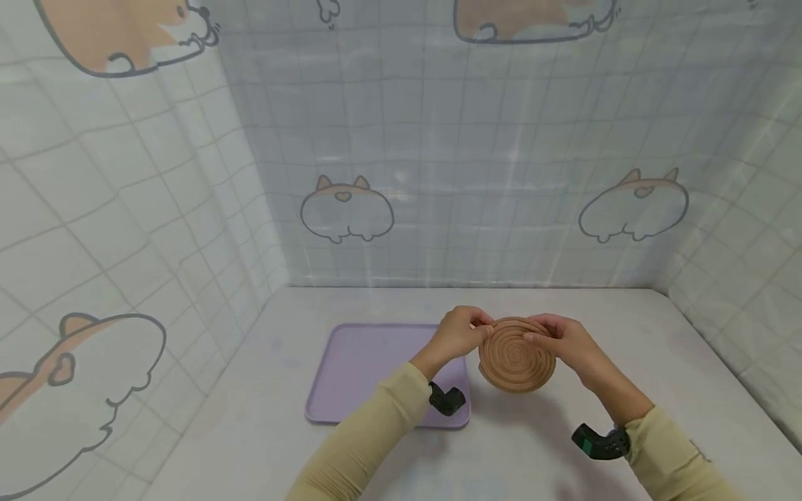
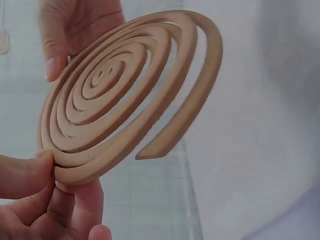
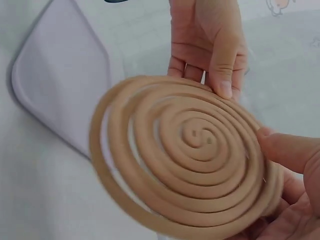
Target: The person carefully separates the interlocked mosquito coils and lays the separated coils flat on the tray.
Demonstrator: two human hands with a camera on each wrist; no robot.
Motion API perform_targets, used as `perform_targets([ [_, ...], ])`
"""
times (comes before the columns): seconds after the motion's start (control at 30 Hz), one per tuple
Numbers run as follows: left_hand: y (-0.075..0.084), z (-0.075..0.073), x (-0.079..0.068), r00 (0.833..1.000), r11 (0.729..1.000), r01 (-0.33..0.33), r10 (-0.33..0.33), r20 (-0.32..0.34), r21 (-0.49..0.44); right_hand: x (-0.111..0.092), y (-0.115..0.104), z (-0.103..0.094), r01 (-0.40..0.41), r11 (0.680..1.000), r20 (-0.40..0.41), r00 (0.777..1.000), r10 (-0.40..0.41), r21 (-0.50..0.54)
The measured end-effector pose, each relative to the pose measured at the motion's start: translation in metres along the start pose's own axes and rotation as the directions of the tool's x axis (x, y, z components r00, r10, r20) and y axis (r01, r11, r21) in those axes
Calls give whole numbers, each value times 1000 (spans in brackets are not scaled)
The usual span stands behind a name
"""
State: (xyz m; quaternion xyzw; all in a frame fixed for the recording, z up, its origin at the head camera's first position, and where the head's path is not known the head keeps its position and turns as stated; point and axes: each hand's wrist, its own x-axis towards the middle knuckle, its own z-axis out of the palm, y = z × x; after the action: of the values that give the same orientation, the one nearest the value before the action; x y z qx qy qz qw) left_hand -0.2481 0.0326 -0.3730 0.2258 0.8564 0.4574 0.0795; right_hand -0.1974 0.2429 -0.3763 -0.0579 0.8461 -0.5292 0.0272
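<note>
A brown mosquito coil (image 1: 516,356) is held up above the table, its flat spiral face tilted toward the head camera. My left hand (image 1: 460,330) pinches its upper left edge between thumb and fingers. On the opposite side, my right hand (image 1: 567,341) grips the upper right edge, thumb on the near face. In the left wrist view the coil (image 2: 117,80) shows gaps between its outer turns, and one blunt strand end stands free. Two small slots mark the centre of the coil (image 3: 200,137) in the right wrist view, where two strands wind together.
A lilac tray (image 1: 357,372) lies on the white table (image 1: 250,431), left of the coil and partly beneath my left forearm. Grid-patterned curtains (image 1: 489,160) with cartoon dogs enclose the table at the back and both sides. Each wrist carries a black camera mount (image 1: 601,443).
</note>
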Motion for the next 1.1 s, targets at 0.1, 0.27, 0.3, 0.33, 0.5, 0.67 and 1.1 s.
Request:
perform_targets([
  [0.1,0,-5,1,998,998,-10,7,-56,-58,0,-3,2,-13,998,-15,1000,14,54],
  [0.27,1,-14,2,978,974,-33,-14,-208,-222,-2,-4,7,-30,971,-30,999,38,236],
  [0.3,2,-16,2,971,964,-36,-28,-236,-263,-2,-5,8,-32,959,-36,998,43,280],
  [0.33,3,-18,2,965,952,-36,-47,-259,-304,-2,-6,9,-35,943,-46,998,53,331],
  [0.5,5,-22,0,936,890,-49,-118,-333,-454,-1,-12,15,0,867,-136,988,78,499],
  [0.67,3,-20,-5,911,860,-87,-135,-390,-502,1,-22,24,88,863,-302,950,78,498],
  [1.1,6,-21,-15,866,832,-178,-121,-485,-525,2,-38,36,288,938,-625,773,-108,194],
])
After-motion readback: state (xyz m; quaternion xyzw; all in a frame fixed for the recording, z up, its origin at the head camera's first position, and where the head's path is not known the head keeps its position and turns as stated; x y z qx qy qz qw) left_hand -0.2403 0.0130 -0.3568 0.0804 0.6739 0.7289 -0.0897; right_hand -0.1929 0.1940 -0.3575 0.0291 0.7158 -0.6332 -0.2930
